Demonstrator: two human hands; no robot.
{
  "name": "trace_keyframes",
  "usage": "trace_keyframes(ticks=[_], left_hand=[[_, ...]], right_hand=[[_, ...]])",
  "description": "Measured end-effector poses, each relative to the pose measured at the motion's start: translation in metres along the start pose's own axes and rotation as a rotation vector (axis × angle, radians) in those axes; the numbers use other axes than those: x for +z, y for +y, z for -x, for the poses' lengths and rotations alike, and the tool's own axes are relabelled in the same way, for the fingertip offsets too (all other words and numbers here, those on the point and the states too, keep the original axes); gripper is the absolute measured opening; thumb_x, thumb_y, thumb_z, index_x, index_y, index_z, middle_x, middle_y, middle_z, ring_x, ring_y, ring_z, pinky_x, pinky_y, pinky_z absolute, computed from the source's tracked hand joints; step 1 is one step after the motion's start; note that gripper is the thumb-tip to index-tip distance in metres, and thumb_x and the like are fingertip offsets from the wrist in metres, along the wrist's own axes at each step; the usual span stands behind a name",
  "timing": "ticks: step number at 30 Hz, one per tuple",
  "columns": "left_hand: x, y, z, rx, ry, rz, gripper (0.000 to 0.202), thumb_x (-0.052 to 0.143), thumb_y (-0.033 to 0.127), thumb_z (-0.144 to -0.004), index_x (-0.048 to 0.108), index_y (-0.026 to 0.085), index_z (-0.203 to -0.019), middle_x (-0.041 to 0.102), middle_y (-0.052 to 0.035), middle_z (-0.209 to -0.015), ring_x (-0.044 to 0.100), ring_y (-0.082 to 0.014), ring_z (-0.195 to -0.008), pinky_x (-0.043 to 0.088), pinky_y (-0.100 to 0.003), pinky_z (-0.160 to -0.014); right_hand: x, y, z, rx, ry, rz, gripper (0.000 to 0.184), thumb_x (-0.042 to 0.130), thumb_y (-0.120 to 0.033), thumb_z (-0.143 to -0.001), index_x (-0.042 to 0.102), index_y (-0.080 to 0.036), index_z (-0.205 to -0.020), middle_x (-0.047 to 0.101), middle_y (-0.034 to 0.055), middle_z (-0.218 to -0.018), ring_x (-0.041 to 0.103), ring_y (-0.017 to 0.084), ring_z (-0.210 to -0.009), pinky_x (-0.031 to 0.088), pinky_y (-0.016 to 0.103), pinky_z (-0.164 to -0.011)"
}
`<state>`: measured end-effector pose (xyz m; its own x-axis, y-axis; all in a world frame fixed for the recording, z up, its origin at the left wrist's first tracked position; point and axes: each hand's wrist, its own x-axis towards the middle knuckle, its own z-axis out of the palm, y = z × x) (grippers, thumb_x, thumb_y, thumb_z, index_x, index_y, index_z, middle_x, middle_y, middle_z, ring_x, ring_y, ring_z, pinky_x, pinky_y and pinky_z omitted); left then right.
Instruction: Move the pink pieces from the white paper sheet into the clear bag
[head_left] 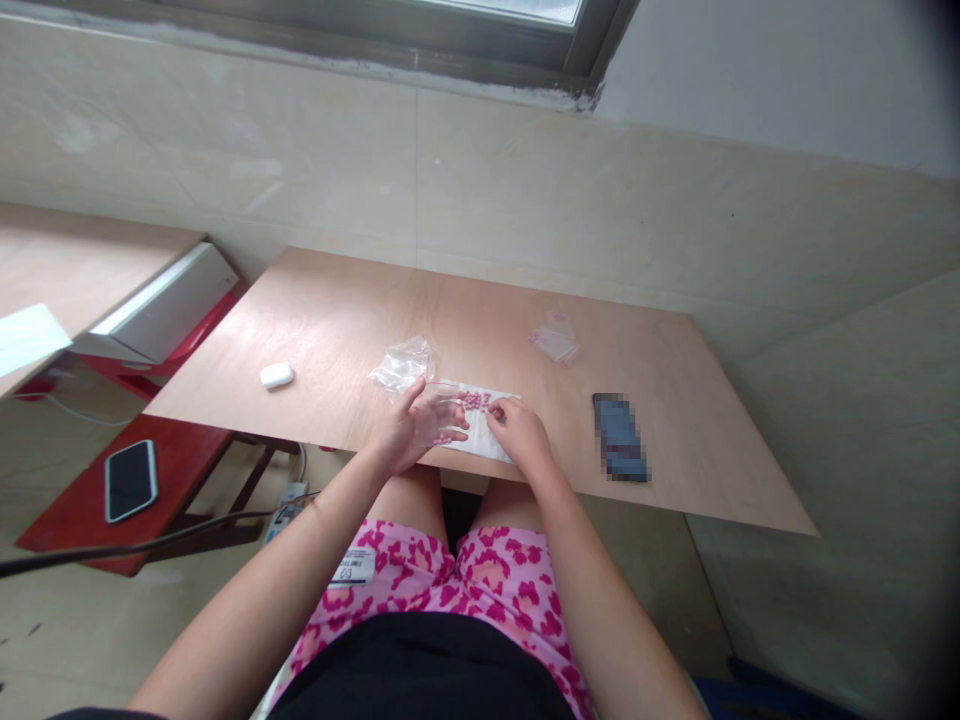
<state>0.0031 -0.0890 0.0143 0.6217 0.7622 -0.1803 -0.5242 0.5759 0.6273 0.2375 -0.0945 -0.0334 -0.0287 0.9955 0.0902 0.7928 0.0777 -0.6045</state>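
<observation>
The small pink beads (478, 401) lie in a loose cluster on a white sheet (487, 440) near the front edge of the wooden table (660, 350). More pink pieces show at the lower fingers of the left hand (424, 428). Each bead is probably light, hard and smooth, apt to roll or slip; take hold of one across its sides with the fingertips, using light pressure. The sheet appears thin and soft and may shift if dragged.

The left hand is turned palm up, thumb raised, fingers extended and slightly curved. The right hand (521, 425) has its fingertips drawn together at the cluster's edge; whether they grip a bead cannot be told.

A clear plastic bag (405, 364) lies just beyond the left hand. Small clear bags (556, 338) lie farther back; a dark phone (621, 438) lies to the right.
</observation>
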Motion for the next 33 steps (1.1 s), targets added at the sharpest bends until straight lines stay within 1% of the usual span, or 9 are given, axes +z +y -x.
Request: trace_keyframes(ticks=[4, 8, 10, 14, 16, 19, 24, 29, 33], left_hand=[[0.000, -0.005, -0.001, 0.018, -0.030, -0.110, 0.056, 0.054, 0.065, -0.097, 0.074, 0.016, -0.114, 0.072, -0.0119, -0.093, 0.068, -0.0265, -0.092, 0.052, -0.038, -0.086], [0.000, -0.012, -0.003, 0.034, -0.024, -0.216, 0.045, 0.063, 0.055, -0.096, 0.073, 0.016, -0.116, 0.072, -0.0111, -0.093, 0.067, -0.0240, -0.090, 0.050, -0.038, -0.087], [0.000, -0.014, -0.004, 0.040, -0.027, -0.233, 0.043, 0.067, 0.052, -0.094, 0.072, 0.016, -0.117, 0.072, -0.0107, -0.093, 0.067, -0.0229, -0.089, 0.049, -0.037, -0.088], [0.002, -0.014, -0.003, 0.065, -0.039, -0.232, 0.042, 0.073, 0.049, -0.092, 0.073, 0.015, -0.116, 0.071, -0.0103, -0.093, 0.067, -0.0218, -0.089, 0.049, -0.037, -0.089], [0.004, -0.012, -0.002, 0.072, -0.028, -0.216, 0.042, 0.072, 0.050, -0.092, 0.073, 0.015, -0.116, 0.071, -0.0102, -0.092, 0.066, -0.0220, -0.088, 0.049, -0.037, -0.088], [0.006, -0.010, -0.002, 0.089, 0.027, -0.172, 0.042, 0.070, 0.053, -0.092, 0.073, 0.016, -0.113, 0.071, -0.0089, -0.088, 0.067, -0.0218, -0.087, 0.050, -0.035, -0.085], [0.003, -0.009, -0.005, 0.120, 0.081, -0.122, 0.050, 0.065, 0.063, -0.093, 0.074, 0.016, -0.108, 0.071, -0.0080, -0.086, 0.067, -0.0217, -0.085, 0.051, -0.033, -0.078], [-0.001, -0.007, -0.005, 0.104, 0.068, -0.124, 0.057, 0.060, 0.069, -0.093, 0.074, 0.016, -0.110, 0.071, -0.0090, -0.087, 0.067, -0.0226, -0.086, 0.051, -0.033, -0.079], [-0.002, -0.008, -0.005, 0.116, 0.065, -0.130, 0.053, 0.060, 0.065, -0.095, 0.073, 0.016, -0.112, 0.071, -0.0088, -0.088, 0.067, -0.0225, -0.086, 0.052, -0.033, -0.080]], right_hand=[[-0.013, -0.014, -0.004, 0.090, 0.094, -0.320, 0.020, 0.064, -0.036, -0.090, 0.072, -0.019, -0.089, 0.072, 0.0044, -0.081, 0.064, 0.020, -0.073, 0.048, 0.029, -0.070], [-0.040, -0.047, -0.007, 0.105, 0.170, -0.645, 0.030, 0.066, -0.048, -0.089, 0.068, -0.018, -0.088, 0.072, 0.0050, -0.083, 0.064, 0.019, -0.072, 0.050, 0.029, -0.067], [-0.054, -0.066, -0.006, 0.056, 0.133, -0.706, 0.028, 0.067, -0.047, -0.090, 0.069, -0.019, -0.089, 0.072, 0.0041, -0.083, 0.065, 0.019, -0.073, 0.051, 0.029, -0.068], [-0.066, -0.084, -0.005, -0.057, -0.099, -0.617, 0.024, 0.067, -0.043, -0.092, 0.075, -0.020, -0.095, 0.075, 0.0038, -0.086, 0.068, 0.019, -0.076, 0.051, 0.029, -0.072], [-0.062, -0.075, -0.007, -0.037, -0.072, -0.548, 0.024, 0.065, -0.042, -0.093, 0.076, -0.020, -0.097, 0.077, 0.0043, -0.089, 0.068, 0.019, -0.076, 0.050, 0.029, -0.071], [-0.045, -0.047, -0.011, 0.073, 0.078, -0.344, 0.020, 0.062, -0.035, -0.093, 0.075, -0.019, -0.093, 0.077, 0.0055, -0.088, 0.067, 0.020, -0.075, 0.048, 0.029, -0.070], [-0.010, -0.012, -0.009, 0.090, -0.014, -0.007, 0.010, 0.065, -0.024, -0.088, 0.074, -0.021, -0.086, 0.075, 0.0056, -0.086, 0.067, 0.021, -0.080, 0.045, 0.028, -0.073], [0.010, -0.010, -0.002, 0.096, 0.018, 0.074, 0.010, 0.064, -0.026, -0.091, 0.072, -0.020, -0.088, 0.074, 0.0068, -0.089, 0.066, 0.021, -0.082, 0.045, 0.029, -0.075], [0.006, -0.016, -0.002, 0.088, 0.076, -0.078, 0.014, 0.062, -0.030, -0.091, 0.072, -0.021, -0.086, 0.075, 0.0063, -0.087, 0.067, 0.022, -0.081, 0.047, 0.030, -0.075]])
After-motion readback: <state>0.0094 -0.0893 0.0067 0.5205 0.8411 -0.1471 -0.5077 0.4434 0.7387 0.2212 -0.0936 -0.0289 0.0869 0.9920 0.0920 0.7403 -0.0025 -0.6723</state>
